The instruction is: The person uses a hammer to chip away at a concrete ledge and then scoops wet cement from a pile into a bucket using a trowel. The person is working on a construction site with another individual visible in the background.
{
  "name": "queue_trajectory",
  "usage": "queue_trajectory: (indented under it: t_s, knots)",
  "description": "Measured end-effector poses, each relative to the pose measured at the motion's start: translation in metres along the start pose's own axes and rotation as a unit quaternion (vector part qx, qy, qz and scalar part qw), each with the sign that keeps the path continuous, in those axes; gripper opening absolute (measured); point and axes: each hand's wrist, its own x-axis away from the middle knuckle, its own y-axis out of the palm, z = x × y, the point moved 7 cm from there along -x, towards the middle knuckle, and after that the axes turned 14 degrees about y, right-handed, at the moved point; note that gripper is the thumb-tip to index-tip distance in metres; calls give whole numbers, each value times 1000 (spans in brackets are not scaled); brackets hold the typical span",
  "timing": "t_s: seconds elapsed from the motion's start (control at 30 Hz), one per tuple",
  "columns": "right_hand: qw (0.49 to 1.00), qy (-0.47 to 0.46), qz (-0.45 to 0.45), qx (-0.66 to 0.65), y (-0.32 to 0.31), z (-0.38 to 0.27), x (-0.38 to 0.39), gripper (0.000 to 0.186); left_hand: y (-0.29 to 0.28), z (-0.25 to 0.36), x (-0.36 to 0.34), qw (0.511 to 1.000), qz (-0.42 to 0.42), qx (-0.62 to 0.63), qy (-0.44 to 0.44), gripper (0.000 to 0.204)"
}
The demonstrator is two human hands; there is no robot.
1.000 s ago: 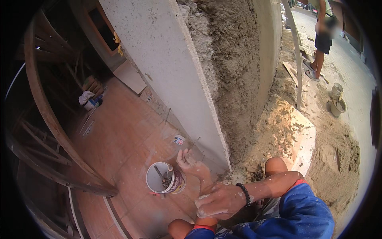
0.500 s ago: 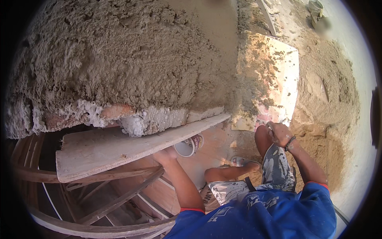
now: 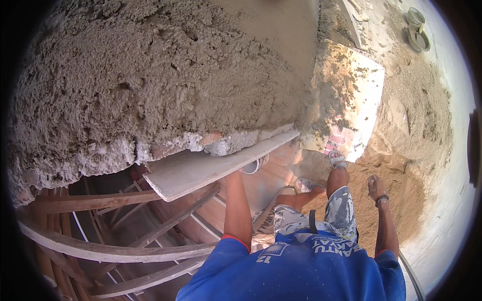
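Nearest, a blue shirt (image 3: 296,273) is seen. Right hand (image 3: 375,186): fingers curled inward, held over sand (image 3: 401,205). Left hand (image 3: 234,176): placed at the edge of a long pale board (image 3: 211,173); fingers hidden, grip cannot be told. Board: located along the rough wall's (image 3: 170,85) edge. Bucket (image 3: 257,164): partly covered by the board. Farther, mortar-spattered sheet (image 3: 370,100): laid on the ground.
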Motion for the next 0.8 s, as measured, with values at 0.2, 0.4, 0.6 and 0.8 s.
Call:
queue_trajectory:
  t_s: [0.2,0.4,0.6,0.8]
  knots:
    - [996,-79,18,-31,-2,-17,-11,18,-24,-7,-18,998,35,33,-44,57]
    - [994,-66,-33,-83,-43,-81,0,12,-86,19,-30,997,42,-30,-60,57]
    - [992,25,-4,-127,-89,-67,-5,18,-145,8,47,880,-119,-436,-142,57]
    - [977,125,-45,-165,-97,-48,-2,22,-279,1,60,780,-195,-594,2,35]
